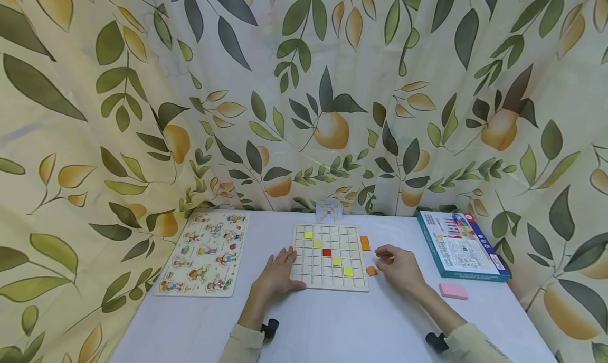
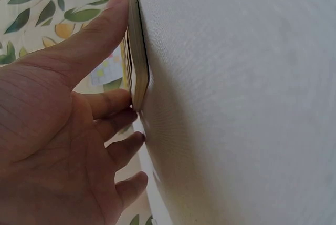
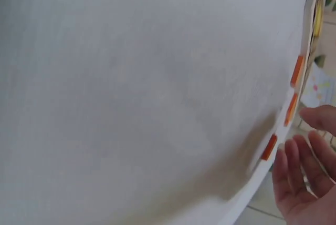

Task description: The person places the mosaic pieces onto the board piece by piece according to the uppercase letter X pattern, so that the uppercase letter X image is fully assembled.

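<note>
- Grid board [image 1: 331, 281] lies flat near the middle of the white table [image 1: 328, 331], pale wood around the rim, its face ruled into small cream squares.
- Five tiles run diagonally across it, from far left to near right: yellow tiles [image 1: 348, 271] at both ends, one of them slightly greener, with a red tile [image 1: 326, 252] in the middle.
- Along its left edge is the left hand [image 1: 277, 273], fingers spread and only gently bent, thumb and fingertips touching the rim near a corner and overlapping it a little.
- Just beside the right edge are orange tiles [image 1: 371, 271], two close together farther back and another nearer the person.
- Next to these is the right hand [image 1: 399, 268], its fingers loosely curved and the thumb apart from them; it stands between the orange tiles and the things farther right.
- Behind the board's far edge a small pattern card [image 1: 329, 212] stands upright, printed with coloured squares.
- Well to the left lies a picture board [image 1: 201, 255] covered with cartoon figures.
- On the right, a teal-edged box [image 1: 463, 247] lies flat, with a pink block [image 1: 453, 291] just in front.
- Beyond everything hangs a curtain [image 1: 304, 104] of leaves and orange fruit.
</note>
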A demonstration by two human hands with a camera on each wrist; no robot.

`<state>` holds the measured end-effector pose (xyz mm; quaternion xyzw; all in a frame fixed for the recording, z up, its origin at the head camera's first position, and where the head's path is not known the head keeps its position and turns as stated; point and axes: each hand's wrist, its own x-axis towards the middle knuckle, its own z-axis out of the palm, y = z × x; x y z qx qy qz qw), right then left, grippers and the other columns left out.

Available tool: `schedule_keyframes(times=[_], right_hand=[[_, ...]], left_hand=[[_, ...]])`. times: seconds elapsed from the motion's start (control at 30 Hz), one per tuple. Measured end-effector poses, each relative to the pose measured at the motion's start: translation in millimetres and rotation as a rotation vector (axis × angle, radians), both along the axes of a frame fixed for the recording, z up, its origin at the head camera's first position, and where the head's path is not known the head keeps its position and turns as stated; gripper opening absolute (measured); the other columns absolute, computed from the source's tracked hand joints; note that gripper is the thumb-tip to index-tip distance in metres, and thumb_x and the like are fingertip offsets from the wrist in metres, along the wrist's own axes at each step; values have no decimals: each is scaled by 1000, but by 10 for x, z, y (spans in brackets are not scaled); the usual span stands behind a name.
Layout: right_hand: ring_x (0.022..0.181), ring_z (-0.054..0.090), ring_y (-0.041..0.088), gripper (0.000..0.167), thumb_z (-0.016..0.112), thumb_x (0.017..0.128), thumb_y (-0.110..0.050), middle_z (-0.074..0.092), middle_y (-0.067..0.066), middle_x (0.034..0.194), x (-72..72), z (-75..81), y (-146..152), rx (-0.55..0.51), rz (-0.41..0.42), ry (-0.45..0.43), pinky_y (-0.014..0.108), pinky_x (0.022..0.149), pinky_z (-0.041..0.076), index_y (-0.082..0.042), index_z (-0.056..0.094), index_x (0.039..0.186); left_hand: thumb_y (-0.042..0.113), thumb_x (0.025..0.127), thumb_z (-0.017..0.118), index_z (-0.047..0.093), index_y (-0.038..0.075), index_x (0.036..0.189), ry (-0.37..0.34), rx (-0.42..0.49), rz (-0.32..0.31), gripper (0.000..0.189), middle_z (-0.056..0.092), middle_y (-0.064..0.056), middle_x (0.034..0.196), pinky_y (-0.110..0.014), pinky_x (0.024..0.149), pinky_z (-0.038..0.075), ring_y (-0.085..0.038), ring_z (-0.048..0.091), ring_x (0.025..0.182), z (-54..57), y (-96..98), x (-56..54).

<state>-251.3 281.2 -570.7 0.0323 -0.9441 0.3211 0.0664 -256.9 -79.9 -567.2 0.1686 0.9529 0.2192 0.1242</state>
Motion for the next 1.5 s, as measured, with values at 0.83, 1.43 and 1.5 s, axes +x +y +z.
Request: schedule_keyframes(times=[0.83, 1.43, 1.5], right_hand=[[84, 62, 22, 47, 80, 84, -7, 70, 9, 102, -247, -61, 412, 24, -39, -150, 32, 71, 57, -2, 64, 127], [92, 63, 22, 49, 81, 87, -7, 70, 11, 108, -405, 18, 161, -37, -1, -111, 33, 81, 58, -2, 63, 132], [91, 64, 22, 49, 81, 86, -6, 70, 11, 107, -430, 28, 118, -35, 5, -95, 34, 82, 59, -2, 64, 131]], left_hand=[[50, 86, 83, 37, 3, 161, 16, -31, 0, 100, 30, -15, 170, -57, 128, 17, -34, 22, 159, -55, -11, -42], [50, 85, 83, 37, 4, 161, 3, -28, 6, 100, 30, -14, 170, -56, 129, 16, -33, 21, 159, -69, -7, -31], [50, 85, 83, 37, 4, 161, -1, -24, 5, 100, 29, -14, 170, -56, 129, 16, -33, 20, 159, -67, -4, -28]])
